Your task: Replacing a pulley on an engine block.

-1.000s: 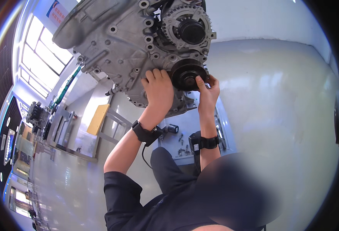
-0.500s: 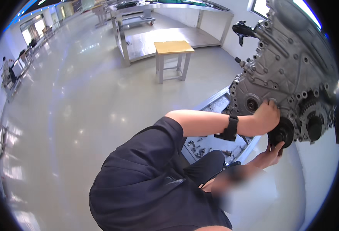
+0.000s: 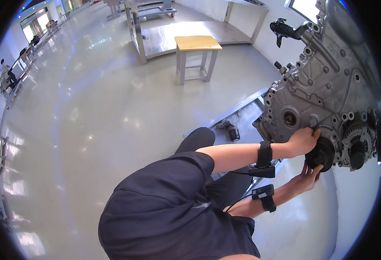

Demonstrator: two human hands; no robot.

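Observation:
A black round pulley (image 3: 321, 152) sits against the lower part of a large grey metal engine casing (image 3: 329, 82) on the right. My left hand (image 3: 303, 141) grips its upper left rim, thumb and fingers bent around the edge. Below, my right hand (image 3: 306, 178) supports the underside, with its fingertips on the lower rim. The pulley's back is hidden. To its left on the casing is a round port (image 3: 290, 118) with a dark centre; to its right is a toothed gear (image 3: 357, 138) with a black cylinder.
A metal frame tray (image 3: 247, 117) stands under the casing, with a black-and-silver part (image 3: 231, 130) in it. My bent knee (image 3: 201, 136) is beside it. A wooden-topped stool (image 3: 198, 43) and a steel bench (image 3: 190, 37) stand farther off. A black bracket (image 3: 283, 29) juts from the casing's upper left.
My left hand has shifted down from the casing face onto the pulley's upper rim. My right hand remains at the lower rim. The view has tilted, and more of the tray's far end shows.

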